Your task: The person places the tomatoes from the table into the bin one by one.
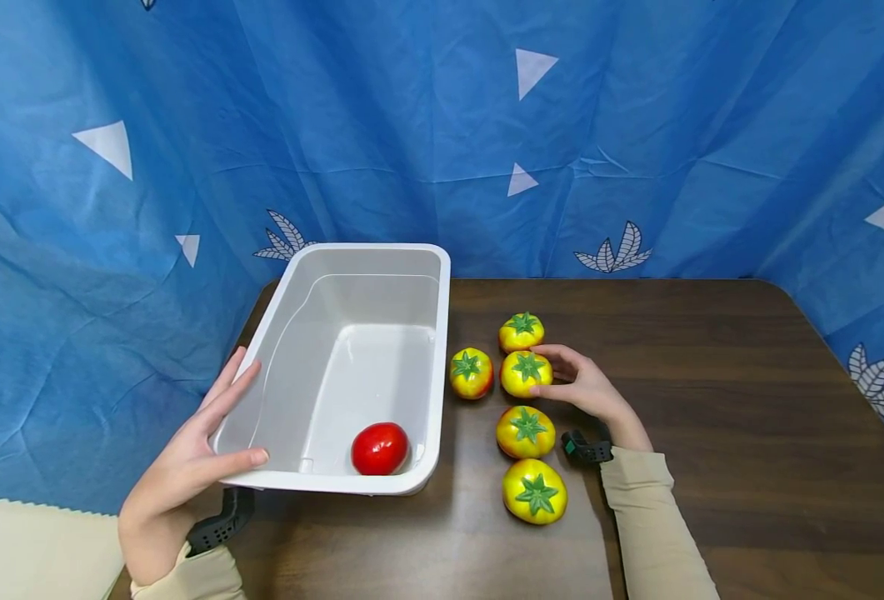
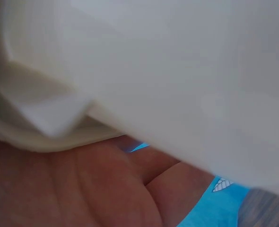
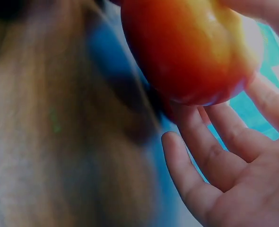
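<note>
1. L hand (image 1: 190, 467) grips the near-left corner of a light-grey rectangular plastic bin (image 1: 382, 358), thumb over the near rim, fingers along the L side.
2. Glossy red roundish toy fruit (image 1: 380, 448) lies inside the bin, near end, R side.
3. R hand (image 1: 580, 385) holds a glossy yellow-and-red toy fruit w/ green star-shaped leaf top (image 1: 522, 374) btwn thumb & fingers; R wrist view shows its red-orange side. Can't tell if it's lifted off the dark brown wood-grain desk (image 1: 711, 375).
4. 4 similar pcs around it: far one (image 1: 521, 333) just beyond; left one (image 1: 471, 373) btwn it & bin; third one (image 1: 526, 432) just nearer; nearest one (image 1: 535, 492) closest to the person.
5. Bkgd: blue curtain w/ white triangles & leaf prints (image 1: 427, 125) behind desk.
6. Black band (image 1: 590, 449) on R wrist, beige sleeve (image 1: 647, 508) below.
</note>
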A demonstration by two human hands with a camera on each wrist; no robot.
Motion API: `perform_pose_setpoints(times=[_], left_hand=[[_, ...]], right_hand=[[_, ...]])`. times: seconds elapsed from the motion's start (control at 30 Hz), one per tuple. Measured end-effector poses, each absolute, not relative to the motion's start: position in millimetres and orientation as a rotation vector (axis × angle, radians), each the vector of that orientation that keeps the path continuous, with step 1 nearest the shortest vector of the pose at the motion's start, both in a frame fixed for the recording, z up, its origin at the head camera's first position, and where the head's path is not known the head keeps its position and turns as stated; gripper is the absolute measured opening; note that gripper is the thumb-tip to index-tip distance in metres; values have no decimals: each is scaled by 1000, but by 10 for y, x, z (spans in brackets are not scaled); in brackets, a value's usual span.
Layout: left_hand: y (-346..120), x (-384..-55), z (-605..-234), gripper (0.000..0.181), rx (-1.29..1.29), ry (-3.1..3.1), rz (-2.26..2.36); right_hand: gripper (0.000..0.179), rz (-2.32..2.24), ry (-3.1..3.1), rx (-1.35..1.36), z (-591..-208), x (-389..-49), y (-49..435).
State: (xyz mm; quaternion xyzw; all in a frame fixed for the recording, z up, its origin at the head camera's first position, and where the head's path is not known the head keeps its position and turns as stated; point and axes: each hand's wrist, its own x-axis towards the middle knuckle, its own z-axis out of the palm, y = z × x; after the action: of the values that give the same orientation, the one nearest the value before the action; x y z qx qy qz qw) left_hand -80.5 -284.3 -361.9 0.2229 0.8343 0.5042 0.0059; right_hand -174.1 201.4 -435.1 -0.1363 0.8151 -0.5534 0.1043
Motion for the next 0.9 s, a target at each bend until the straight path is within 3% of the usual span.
perform_pose_setpoints(times=[0.3, 0.9], left_hand=[[-2843, -805, -3620, 94, 688, 2607, 1582], [-2840, -807, -3622, 94, 706, 2615, 1573]], right_hand=[[58, -1723, 2406, -422, -4397, -1796, 2075], [56, -1846, 2507, -581, -3920, -1561, 1954]])
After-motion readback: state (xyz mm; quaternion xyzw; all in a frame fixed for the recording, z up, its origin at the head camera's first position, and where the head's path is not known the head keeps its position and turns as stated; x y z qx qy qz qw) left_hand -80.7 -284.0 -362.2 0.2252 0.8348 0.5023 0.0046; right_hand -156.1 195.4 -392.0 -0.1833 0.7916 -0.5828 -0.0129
